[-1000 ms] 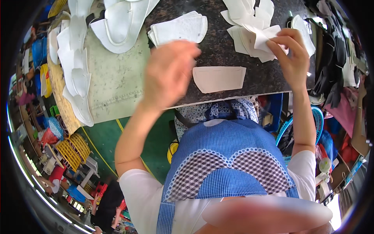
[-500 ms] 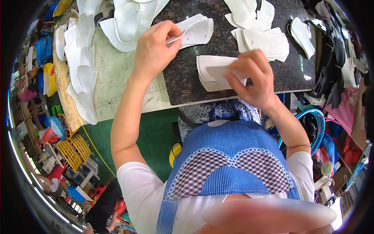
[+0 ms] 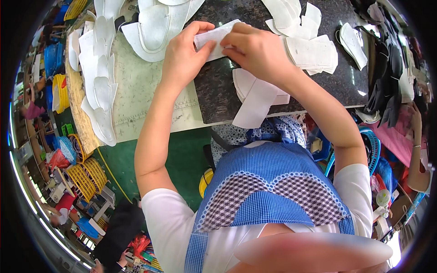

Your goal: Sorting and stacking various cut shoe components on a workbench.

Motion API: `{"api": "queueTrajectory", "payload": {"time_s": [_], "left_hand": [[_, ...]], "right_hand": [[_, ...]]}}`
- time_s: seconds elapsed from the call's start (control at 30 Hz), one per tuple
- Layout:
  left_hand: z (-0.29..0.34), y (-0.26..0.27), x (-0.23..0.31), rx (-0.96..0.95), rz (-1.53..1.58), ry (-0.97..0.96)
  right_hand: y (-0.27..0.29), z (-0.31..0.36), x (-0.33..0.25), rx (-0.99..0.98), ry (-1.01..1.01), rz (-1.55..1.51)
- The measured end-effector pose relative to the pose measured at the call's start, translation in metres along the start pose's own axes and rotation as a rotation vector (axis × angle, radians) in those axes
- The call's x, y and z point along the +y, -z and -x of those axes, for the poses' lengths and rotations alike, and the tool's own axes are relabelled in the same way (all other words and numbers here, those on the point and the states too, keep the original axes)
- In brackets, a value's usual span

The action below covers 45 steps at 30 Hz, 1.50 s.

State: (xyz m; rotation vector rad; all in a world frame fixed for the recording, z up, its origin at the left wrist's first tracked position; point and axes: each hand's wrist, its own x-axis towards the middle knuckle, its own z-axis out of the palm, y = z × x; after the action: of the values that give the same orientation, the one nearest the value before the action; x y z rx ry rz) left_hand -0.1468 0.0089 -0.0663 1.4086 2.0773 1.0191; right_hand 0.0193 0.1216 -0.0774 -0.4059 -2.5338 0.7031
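Between my two hands a white cut piece (image 3: 214, 37), fabric-like and narrow, lies over the dark speckled slab. My left hand (image 3: 184, 54) pinches its left end between thumb and fingers. At its right part my right hand (image 3: 260, 52) has its fingers closed on it, covering that end. Just below my right hand, a few white pieces (image 3: 256, 103) lie crossed over each other near the slab's front edge, one sticking out past that edge. A stack of similar white pieces (image 3: 314, 53) rests to the right of my right hand.
The dark slab (image 3: 211, 98) sits beside a pale board (image 3: 141, 95) with a ruler scale. Large curved white pieces (image 3: 150, 34) and an overlapping row of white pieces (image 3: 104, 93) lie left. Black pieces (image 3: 395, 86) hang at the right; a blue basket (image 3: 369, 145) stands below.
My right hand has moved up and left from the lower pieces to the piece in my left hand. One lower piece now lies slanted toward me across the others.
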Motion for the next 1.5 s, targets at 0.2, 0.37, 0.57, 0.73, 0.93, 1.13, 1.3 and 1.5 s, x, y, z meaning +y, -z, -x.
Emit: {"api": "queueTrajectory", "payload": {"time_s": [0.2,0.37,0.57,0.73,0.93,1.13,1.3,1.5], "left_hand": [[0.002,-0.003,0.004,0.017,-0.030,0.004],[0.003,-0.005,-0.003,0.066,-0.082,-0.108],[0.006,-0.007,0.001,0.137,-0.112,-0.129],[0.006,-0.012,-0.009,0.345,-0.407,-0.518],[0.013,-0.014,0.005,0.121,-0.356,-0.479],[0.003,-0.008,-0.001,0.082,-0.446,-0.492],[0.002,-0.003,-0.005,0.183,-0.587,-0.701],[0.010,0.004,0.027,0.475,-0.327,-0.534]], "right_hand": [[0.000,-0.004,0.021,0.098,-0.024,-0.041],[0.010,-0.002,0.013,0.051,-0.020,-0.073],[0.000,-0.001,0.024,0.043,0.257,0.111],[0.030,0.005,0.035,0.113,0.039,0.002],[0.016,0.011,0.031,-0.016,0.274,0.225],[0.057,0.006,0.028,0.074,-0.128,-0.223],[0.118,0.069,-0.016,-0.711,-0.301,-0.538],[0.107,0.059,-0.016,-0.140,-0.342,-0.595]]}}
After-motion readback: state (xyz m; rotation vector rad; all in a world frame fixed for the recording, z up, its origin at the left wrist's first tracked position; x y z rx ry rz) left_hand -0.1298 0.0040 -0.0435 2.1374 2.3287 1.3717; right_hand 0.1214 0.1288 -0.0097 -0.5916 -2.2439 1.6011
